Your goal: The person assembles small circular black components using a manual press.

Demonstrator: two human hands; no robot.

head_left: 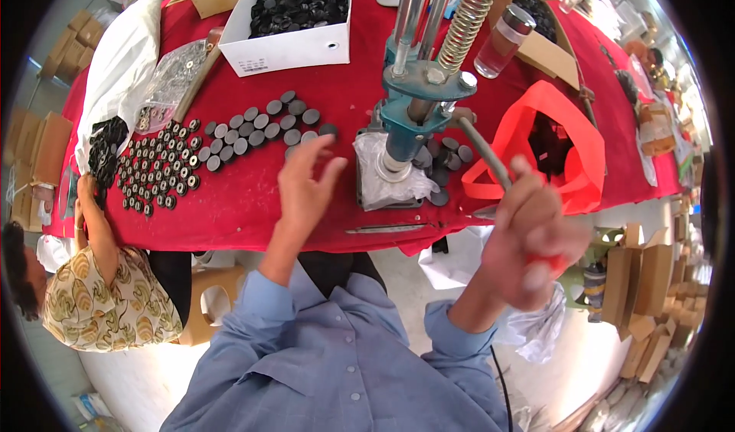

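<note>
While the right hand [536,240] is clenched around the grey metal lever [484,152] of the teal hand-operated press [413,103], the left hand [306,183] hovers open and empty just left of the press base, grasping nothing. Dark grey round discs [260,129] lie in rows further left of the press on the red tablecloth [245,202]; more sit beside its base at the right. For a clean stroke, seat one disc squarely under the ram, keep fingers off the die, and pull the lever steadily. Behind the press stands a white cardboard box [291,45] of black discs.
</note>
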